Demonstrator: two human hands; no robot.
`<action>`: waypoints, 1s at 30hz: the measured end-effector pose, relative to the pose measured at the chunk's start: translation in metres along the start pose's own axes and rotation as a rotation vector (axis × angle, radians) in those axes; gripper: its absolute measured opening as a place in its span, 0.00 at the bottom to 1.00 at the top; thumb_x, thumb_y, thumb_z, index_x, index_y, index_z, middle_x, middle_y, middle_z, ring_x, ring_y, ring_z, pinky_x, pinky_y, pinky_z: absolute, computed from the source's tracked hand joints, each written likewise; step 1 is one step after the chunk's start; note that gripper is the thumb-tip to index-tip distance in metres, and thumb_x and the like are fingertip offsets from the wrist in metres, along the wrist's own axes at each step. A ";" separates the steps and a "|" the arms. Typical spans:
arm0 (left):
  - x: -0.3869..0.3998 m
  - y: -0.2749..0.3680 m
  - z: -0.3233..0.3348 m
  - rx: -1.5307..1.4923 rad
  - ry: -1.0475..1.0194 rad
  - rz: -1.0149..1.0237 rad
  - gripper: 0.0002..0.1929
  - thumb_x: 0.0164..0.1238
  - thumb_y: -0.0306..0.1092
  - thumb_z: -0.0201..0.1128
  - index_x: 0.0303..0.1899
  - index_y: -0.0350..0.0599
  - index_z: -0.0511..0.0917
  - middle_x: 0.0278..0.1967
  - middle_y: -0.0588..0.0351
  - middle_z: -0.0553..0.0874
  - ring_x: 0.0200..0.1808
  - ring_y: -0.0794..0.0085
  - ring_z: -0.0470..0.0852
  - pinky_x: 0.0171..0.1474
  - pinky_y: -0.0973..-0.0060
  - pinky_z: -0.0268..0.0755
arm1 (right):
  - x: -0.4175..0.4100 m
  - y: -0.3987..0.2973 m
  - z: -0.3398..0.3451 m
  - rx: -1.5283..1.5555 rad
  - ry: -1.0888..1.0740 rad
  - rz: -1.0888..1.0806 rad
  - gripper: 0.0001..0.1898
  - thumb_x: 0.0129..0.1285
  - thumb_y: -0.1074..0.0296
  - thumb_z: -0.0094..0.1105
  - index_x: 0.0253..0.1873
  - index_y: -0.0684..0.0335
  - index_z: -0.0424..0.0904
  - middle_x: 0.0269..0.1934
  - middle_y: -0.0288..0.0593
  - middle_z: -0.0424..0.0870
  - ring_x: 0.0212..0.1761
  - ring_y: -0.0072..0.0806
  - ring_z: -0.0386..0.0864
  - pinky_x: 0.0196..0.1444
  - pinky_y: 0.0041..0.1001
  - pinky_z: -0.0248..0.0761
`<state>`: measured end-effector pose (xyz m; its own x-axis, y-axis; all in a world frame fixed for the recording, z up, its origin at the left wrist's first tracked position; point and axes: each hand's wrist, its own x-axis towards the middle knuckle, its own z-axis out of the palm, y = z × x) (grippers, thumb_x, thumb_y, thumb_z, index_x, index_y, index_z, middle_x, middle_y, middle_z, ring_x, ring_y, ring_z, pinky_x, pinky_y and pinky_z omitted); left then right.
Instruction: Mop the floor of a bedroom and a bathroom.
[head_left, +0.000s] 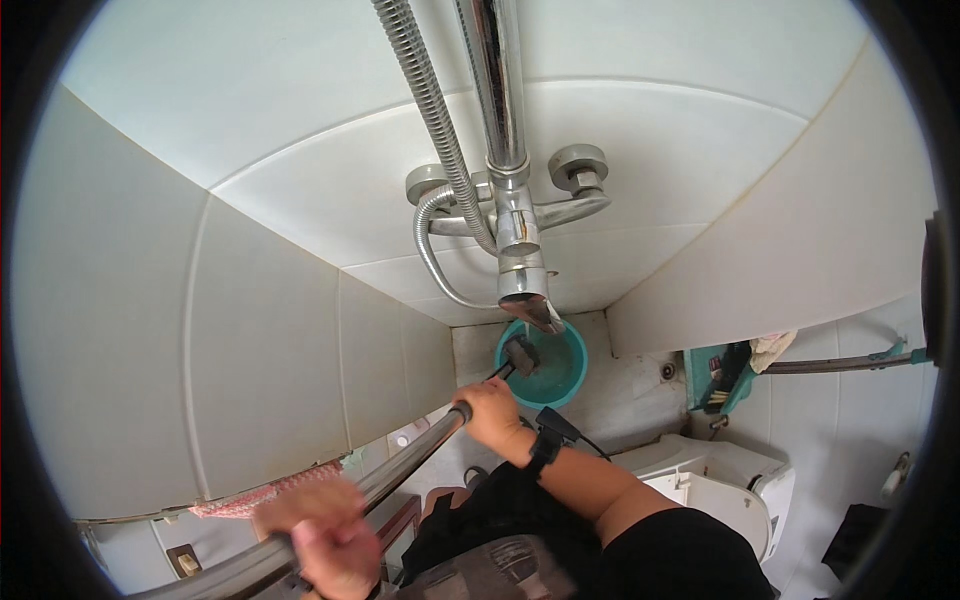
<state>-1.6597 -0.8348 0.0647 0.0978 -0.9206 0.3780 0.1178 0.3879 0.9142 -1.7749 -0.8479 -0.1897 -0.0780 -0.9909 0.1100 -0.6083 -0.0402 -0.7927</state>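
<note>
A long metal mop pole (412, 457) slants from the lower left to the middle. My right hand (491, 416), with a black band on its wrist, grips the pole near its lower end. Blurred at the lower left, my left hand (322, 532) is closed around the upper part of the pole. The dark mop head (523, 354) hangs over or in the left side of a turquoise plastic basin (577, 352) holding water. Above the basin, a chrome shower faucet (523, 281) is fixed to the wall, and a thin stream seems to fall from its spout.
A flexible metal shower hose (431, 90) hangs beside a chrome riser pipe (501, 82). White wall panels (262, 315) enclose the corner. At the right are a floor drain (667, 370), a green container (699, 375) and a white toilet (720, 495). A pink cloth (262, 495) lies at the lower left.
</note>
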 end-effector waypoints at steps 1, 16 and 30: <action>-0.004 -0.022 0.002 -0.025 0.028 0.019 0.12 0.61 0.38 0.52 0.29 0.43 0.60 0.11 0.60 0.63 0.13 0.76 0.62 0.20 0.75 0.62 | 0.002 -0.022 -0.016 -0.016 -0.023 -0.030 0.04 0.45 0.70 0.54 0.29 0.54 0.76 0.28 0.37 0.79 0.34 0.33 0.76 0.42 0.30 0.60; 0.015 0.080 0.019 -0.161 -0.198 0.070 0.12 0.64 0.29 0.45 0.20 0.46 0.61 0.14 0.62 0.60 0.17 0.77 0.53 0.21 0.78 0.48 | -0.021 0.116 0.042 -0.063 -0.075 0.196 0.07 0.41 0.69 0.59 0.29 0.56 0.76 0.30 0.37 0.79 0.36 0.37 0.76 0.38 0.32 0.67; -0.007 -0.026 0.013 0.003 0.174 -0.014 0.11 0.61 0.36 0.52 0.27 0.44 0.60 0.13 0.57 0.66 0.14 0.74 0.63 0.23 0.74 0.63 | -0.001 0.008 -0.007 -0.022 -0.082 -0.033 0.06 0.44 0.69 0.54 0.30 0.54 0.77 0.26 0.41 0.79 0.32 0.36 0.77 0.38 0.32 0.62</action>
<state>-1.6767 -0.8388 0.0405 0.2663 -0.9042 0.3340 0.1176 0.3744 0.9198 -1.7854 -0.8467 -0.1920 0.0065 -0.9963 0.0855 -0.6266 -0.0707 -0.7762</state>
